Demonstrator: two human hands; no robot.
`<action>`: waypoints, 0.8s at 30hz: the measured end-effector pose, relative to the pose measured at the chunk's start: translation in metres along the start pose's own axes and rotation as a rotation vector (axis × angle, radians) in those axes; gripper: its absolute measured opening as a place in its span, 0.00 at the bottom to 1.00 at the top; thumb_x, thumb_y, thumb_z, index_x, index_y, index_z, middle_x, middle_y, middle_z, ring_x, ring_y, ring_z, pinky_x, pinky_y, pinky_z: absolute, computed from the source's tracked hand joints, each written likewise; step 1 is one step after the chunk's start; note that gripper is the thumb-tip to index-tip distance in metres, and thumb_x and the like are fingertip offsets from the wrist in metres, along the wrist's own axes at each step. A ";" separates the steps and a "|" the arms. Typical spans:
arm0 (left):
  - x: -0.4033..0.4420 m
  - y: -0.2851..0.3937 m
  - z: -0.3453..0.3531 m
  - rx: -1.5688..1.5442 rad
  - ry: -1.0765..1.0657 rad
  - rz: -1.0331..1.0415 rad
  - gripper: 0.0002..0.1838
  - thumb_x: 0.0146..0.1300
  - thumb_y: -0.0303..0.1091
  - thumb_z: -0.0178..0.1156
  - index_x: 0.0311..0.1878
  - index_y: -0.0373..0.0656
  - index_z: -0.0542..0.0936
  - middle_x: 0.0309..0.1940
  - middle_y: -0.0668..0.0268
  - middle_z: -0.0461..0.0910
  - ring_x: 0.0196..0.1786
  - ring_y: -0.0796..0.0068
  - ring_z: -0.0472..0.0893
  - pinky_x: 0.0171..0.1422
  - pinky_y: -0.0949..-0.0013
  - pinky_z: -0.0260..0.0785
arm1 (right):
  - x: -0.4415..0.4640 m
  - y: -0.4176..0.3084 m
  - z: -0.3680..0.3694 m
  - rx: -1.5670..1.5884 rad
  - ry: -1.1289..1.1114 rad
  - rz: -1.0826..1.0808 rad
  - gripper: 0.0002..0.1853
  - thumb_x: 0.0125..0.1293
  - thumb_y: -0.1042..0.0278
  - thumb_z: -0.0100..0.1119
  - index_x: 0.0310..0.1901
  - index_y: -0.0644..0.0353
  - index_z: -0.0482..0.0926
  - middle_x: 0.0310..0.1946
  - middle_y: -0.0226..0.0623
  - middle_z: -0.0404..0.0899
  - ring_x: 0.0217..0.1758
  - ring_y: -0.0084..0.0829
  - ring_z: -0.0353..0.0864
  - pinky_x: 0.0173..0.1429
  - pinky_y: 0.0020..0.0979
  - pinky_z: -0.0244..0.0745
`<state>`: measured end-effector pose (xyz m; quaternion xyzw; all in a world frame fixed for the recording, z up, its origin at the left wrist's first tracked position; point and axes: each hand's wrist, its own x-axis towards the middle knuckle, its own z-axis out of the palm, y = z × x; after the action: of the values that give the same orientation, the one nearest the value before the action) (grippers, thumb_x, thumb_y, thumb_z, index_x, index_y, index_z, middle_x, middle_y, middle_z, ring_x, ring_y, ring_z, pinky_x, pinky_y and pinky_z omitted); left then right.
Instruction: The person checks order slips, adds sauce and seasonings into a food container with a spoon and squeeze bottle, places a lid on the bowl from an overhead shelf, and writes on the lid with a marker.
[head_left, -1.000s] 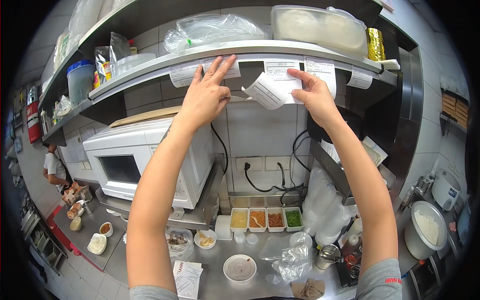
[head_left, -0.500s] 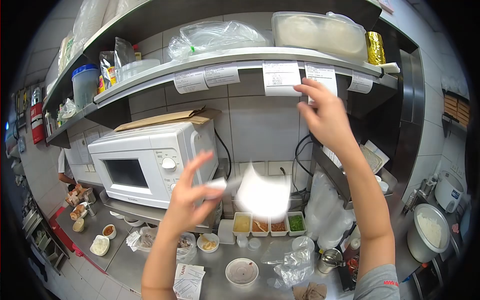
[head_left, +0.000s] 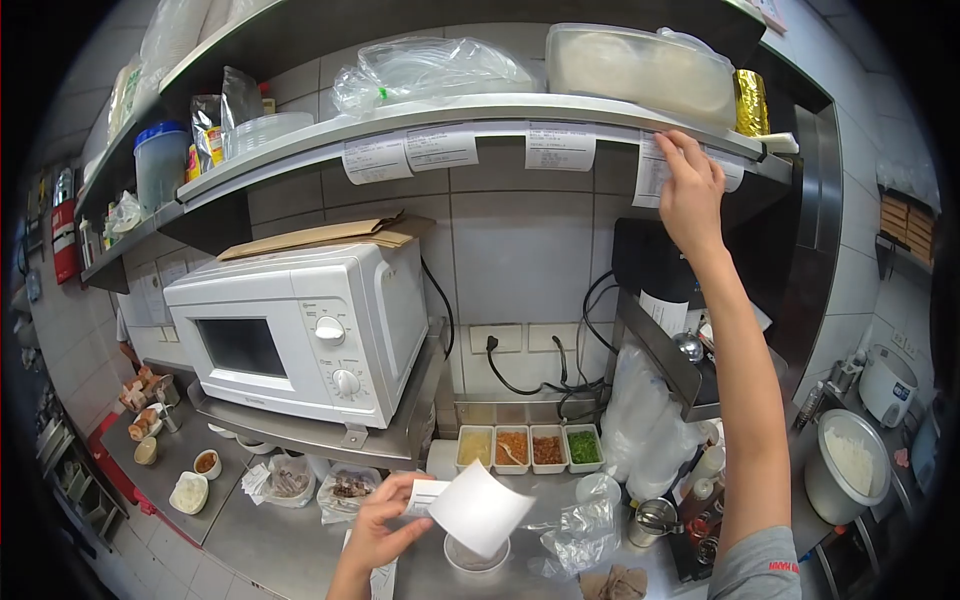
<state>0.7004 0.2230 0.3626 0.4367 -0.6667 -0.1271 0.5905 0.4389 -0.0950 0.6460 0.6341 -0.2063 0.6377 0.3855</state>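
My left hand (head_left: 385, 525) is low over the counter, thumb and fingers pinching a white order slip (head_left: 485, 510) that curls to the right. The slip hangs above a round white bowl (head_left: 476, 560) and hides part of it. Up at the shelf's front edge, my right hand (head_left: 692, 190) has its fingers closed on a printed receipt (head_left: 650, 178) at the rail. Another receipt (head_left: 728, 170) is partly hidden behind that hand. Further left on the rail hang a receipt (head_left: 560, 147) and a pair of receipts (head_left: 378, 160).
A white microwave (head_left: 290, 330) stands on a metal stand at left. Small containers of toppings (head_left: 548, 450) line the wall. Plastic bags (head_left: 585, 535), a metal cup (head_left: 653, 520) and bottles (head_left: 705, 495) sit at right. Overhead, the shelf (head_left: 470, 108) holds a plastic tub (head_left: 640, 75).
My left hand has come down with the slip, which now hangs over the bowl. My right hand has moved up and right along the rail; the receipt by it sits further right.
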 end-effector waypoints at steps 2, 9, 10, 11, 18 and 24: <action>-0.016 -0.011 0.010 -0.097 0.071 -0.120 0.09 0.53 0.21 0.63 0.39 0.32 0.80 0.52 0.54 0.73 0.55 0.65 0.74 0.60 0.66 0.64 | 0.012 -0.036 -0.009 0.116 0.005 -0.088 0.26 0.49 0.84 0.48 0.53 0.58 0.74 0.55 0.33 0.71 0.59 0.34 0.69 0.62 0.41 0.56; -0.040 -0.024 0.049 -0.809 0.356 -0.596 0.14 0.63 0.30 0.55 0.51 0.36 0.73 0.48 0.60 0.77 0.50 0.69 0.77 0.55 0.63 0.70 | 0.018 -0.068 0.037 0.138 -0.029 -0.260 0.26 0.48 0.81 0.49 0.53 0.57 0.74 0.55 0.39 0.73 0.59 0.37 0.70 0.60 0.39 0.63; -0.036 -0.019 0.050 -0.891 0.385 -0.615 0.14 0.65 0.32 0.53 0.52 0.38 0.72 0.48 0.60 0.78 0.50 0.67 0.78 0.55 0.61 0.70 | 0.018 -0.069 0.032 0.211 -0.039 -0.231 0.26 0.47 0.82 0.48 0.53 0.59 0.74 0.54 0.41 0.73 0.58 0.40 0.72 0.58 0.40 0.66; -0.036 -0.017 0.049 -0.938 0.424 -0.610 0.14 0.65 0.32 0.54 0.51 0.38 0.73 0.46 0.63 0.78 0.48 0.71 0.78 0.53 0.64 0.70 | 0.014 -0.071 0.026 0.374 -0.019 -0.195 0.26 0.47 0.84 0.46 0.52 0.62 0.73 0.54 0.44 0.73 0.57 0.43 0.72 0.57 0.40 0.68; -0.044 0.003 0.074 -0.854 0.666 -0.440 0.10 0.65 0.36 0.55 0.47 0.44 0.77 0.44 0.69 0.78 0.45 0.81 0.76 0.50 0.71 0.67 | -0.145 -0.186 -0.094 1.303 -1.405 0.270 0.27 0.64 0.54 0.56 0.57 0.64 0.66 0.32 0.35 0.78 0.43 0.26 0.76 0.49 0.29 0.70; -0.077 0.023 0.136 -0.346 0.804 -0.446 0.13 0.65 0.36 0.56 0.50 0.44 0.76 0.45 0.71 0.78 0.44 0.84 0.73 0.49 0.75 0.64 | -0.228 -0.230 -0.127 2.118 -1.505 0.862 0.27 0.66 0.61 0.55 0.61 0.64 0.59 0.40 0.38 0.80 0.44 0.23 0.76 0.51 0.25 0.68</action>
<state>0.5622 0.2462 0.2896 0.4788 -0.2454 -0.1805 0.8234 0.5069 0.0898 0.3591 0.6994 0.0386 0.0619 -0.7110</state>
